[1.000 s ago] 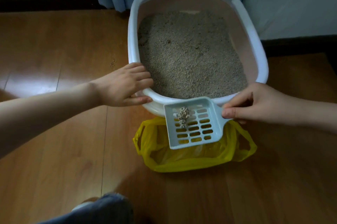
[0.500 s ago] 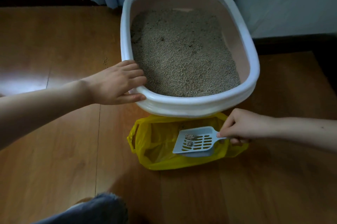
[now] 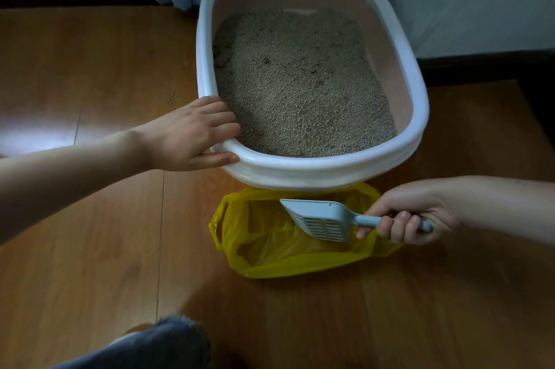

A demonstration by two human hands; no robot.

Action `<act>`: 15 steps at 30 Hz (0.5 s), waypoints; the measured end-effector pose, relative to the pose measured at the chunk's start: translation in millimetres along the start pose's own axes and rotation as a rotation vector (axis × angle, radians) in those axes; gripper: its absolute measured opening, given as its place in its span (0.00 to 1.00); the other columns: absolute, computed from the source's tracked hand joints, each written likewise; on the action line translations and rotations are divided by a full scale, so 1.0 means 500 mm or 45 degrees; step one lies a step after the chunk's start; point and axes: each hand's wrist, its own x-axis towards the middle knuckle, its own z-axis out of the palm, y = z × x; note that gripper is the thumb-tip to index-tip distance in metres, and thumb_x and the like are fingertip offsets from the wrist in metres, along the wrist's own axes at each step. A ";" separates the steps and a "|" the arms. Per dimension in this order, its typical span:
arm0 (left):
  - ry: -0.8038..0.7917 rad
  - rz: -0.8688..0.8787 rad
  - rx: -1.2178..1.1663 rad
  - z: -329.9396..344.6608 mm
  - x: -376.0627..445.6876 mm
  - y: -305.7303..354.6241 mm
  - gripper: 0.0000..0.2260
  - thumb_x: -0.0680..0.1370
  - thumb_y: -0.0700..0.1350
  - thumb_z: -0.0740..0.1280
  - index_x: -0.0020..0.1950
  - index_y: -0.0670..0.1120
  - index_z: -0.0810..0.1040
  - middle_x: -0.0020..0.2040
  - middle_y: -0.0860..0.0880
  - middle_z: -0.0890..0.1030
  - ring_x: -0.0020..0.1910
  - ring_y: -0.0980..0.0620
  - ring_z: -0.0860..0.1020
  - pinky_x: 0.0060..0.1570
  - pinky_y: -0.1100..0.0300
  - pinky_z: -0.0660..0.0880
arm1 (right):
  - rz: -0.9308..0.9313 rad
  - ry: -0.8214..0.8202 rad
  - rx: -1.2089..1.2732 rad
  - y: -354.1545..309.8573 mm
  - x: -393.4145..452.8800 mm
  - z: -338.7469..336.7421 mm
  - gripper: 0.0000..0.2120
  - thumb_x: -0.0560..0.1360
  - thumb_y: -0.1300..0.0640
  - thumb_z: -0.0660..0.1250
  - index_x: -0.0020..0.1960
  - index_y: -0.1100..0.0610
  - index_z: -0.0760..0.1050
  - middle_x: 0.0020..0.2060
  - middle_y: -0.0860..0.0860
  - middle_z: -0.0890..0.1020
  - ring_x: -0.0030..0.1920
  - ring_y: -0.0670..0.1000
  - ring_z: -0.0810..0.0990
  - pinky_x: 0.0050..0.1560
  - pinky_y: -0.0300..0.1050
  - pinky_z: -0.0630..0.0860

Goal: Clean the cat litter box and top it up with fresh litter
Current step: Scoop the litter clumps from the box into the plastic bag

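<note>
- Right grip [image 3: 411, 215]: my fingers curl round the pale-blue slotted plastic scoop [image 3: 322, 220], tipped over the yellow plastic bag [image 3: 270, 260].
- Left grip [image 3: 192, 135]: flat, uncurled, steadying the white oval litter box [image 3: 315, 170].
- Risk: the floppy bag mouth may let clumps spill onto the floor.

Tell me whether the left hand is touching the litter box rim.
Touching. The head view shows the left hand on the near-left rim of the litter box, fingers draped over the top edge and thumb pressed against the outer wall.

Litter box [image 3: 312, 171] rim crowds the yellow bag [image 3: 270, 251] mouth; bare floor [image 3: 90, 248] lies open left
</note>
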 end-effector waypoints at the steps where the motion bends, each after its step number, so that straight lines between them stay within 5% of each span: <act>1: 0.006 0.001 0.001 0.000 0.000 0.000 0.21 0.82 0.58 0.53 0.46 0.42 0.74 0.42 0.45 0.74 0.43 0.42 0.72 0.55 0.45 0.71 | -0.032 0.004 -0.045 0.004 -0.002 -0.001 0.15 0.77 0.53 0.62 0.49 0.61 0.83 0.35 0.54 0.75 0.23 0.44 0.74 0.25 0.35 0.71; 10: -0.004 -0.038 -0.025 0.005 -0.004 0.002 0.20 0.82 0.58 0.54 0.48 0.44 0.75 0.44 0.47 0.75 0.45 0.45 0.73 0.57 0.46 0.70 | -0.026 0.102 -0.557 -0.076 -0.087 -0.040 0.12 0.75 0.47 0.67 0.45 0.55 0.82 0.36 0.52 0.81 0.33 0.49 0.78 0.29 0.38 0.76; 15: -0.008 -0.075 0.002 0.007 -0.001 -0.001 0.18 0.82 0.58 0.56 0.46 0.45 0.75 0.44 0.48 0.74 0.45 0.45 0.72 0.58 0.50 0.69 | -0.439 0.233 -0.067 -0.180 -0.202 -0.074 0.13 0.75 0.55 0.63 0.44 0.63 0.82 0.26 0.51 0.68 0.19 0.43 0.61 0.17 0.33 0.58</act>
